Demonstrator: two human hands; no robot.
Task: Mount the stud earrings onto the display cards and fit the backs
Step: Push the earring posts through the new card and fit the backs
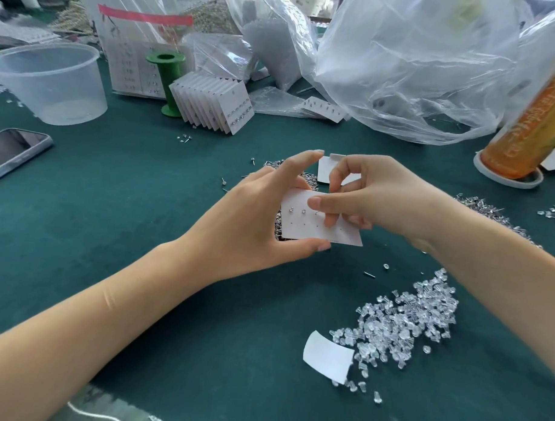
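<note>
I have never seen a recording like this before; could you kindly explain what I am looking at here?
No machine here: one camera worn on a person's head looks down at their bare hands. The left hand holds a white display card by its edges; two studs already sit in it. The right hand pinches something small at the card, likely a third stud. On the green table lie clear earring backs, loose studs, finished cards, a phone, a plastic tub and bags.
</note>
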